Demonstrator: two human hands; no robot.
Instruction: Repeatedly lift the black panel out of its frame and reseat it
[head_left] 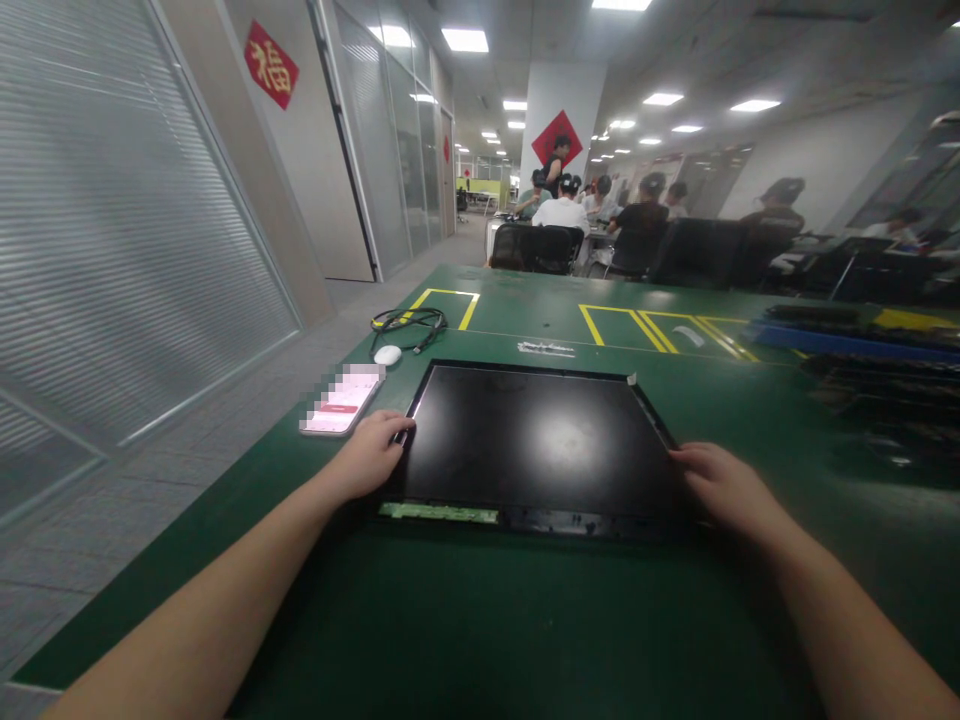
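Note:
A black flat screen panel (536, 440) lies face up on the green table (480, 620), with a thin green circuit strip (439, 512) along its near edge. My left hand (371, 452) grips the panel's left edge, fingers curled over it. My right hand (724, 485) rests on the panel's right edge near the front corner, fingers closed against it.
A phone (343, 399) with a lit screen lies left of the panel; behind it are a white round puck (388, 354) and a coiled black cable (409, 322). Yellow tape boxes (660, 328) mark the far table. Dark trays (855, 335) sit at right. Several people sit beyond.

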